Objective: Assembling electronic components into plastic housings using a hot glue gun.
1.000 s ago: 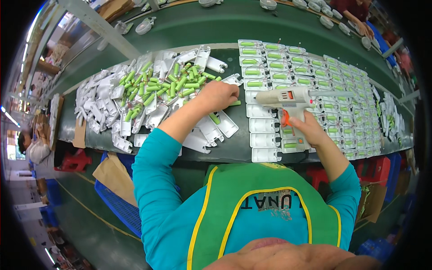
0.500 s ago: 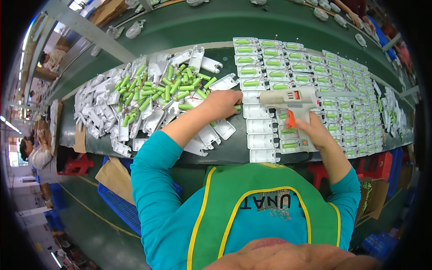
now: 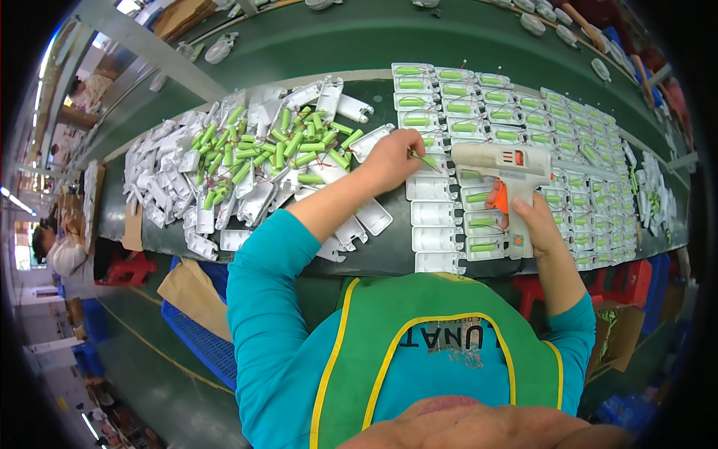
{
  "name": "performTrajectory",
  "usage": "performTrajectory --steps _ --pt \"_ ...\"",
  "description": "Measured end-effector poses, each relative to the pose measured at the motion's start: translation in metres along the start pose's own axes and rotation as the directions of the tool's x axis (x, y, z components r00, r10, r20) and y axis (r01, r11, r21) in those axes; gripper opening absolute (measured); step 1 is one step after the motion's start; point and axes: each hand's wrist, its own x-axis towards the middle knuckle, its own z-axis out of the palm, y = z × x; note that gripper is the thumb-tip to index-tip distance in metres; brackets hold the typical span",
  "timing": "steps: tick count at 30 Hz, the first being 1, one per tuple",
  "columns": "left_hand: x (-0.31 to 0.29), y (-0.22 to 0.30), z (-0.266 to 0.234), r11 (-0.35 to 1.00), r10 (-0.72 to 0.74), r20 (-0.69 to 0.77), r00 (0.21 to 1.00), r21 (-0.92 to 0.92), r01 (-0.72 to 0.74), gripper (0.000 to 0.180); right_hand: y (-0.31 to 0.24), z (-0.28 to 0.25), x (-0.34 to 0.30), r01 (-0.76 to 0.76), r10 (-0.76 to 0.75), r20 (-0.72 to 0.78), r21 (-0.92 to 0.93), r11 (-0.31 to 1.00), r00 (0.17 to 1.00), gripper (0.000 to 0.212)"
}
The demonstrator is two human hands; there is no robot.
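I see a slender green cell point(image 3: 427, 161) at the column of hollow white plastic shells point(image 3: 432, 212), pinched by the left hand point(image 3: 393, 159), its fingers nearly together and further right than a second ago, while the right hand's point(image 3: 540, 224) fingers curl round a pale, orange-triggered glue gun point(image 3: 486, 156).

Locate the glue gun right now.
In the head view, the glue gun is right of centre, held in the right hand over rows of white casings.
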Motion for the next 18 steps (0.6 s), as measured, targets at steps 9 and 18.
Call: performTrajectory --steps 9,18 --pt "-0.007 -0.013 0.02 0.881 0.26 -0.046 0.965 0.419 -0.218 0.018 0.007 0.003 -0.001 -0.028 0.029 0.028 -0.008 1.0 0.999 0.047" --pt "-0.002 -0.014 0.027 0.883 0.225 -0.067 0.972 0.436 -0.174 0.013 0.007 0.005 0.003 -0.052 0.053 0.006 -0.047 0.998 0.999 0.045"
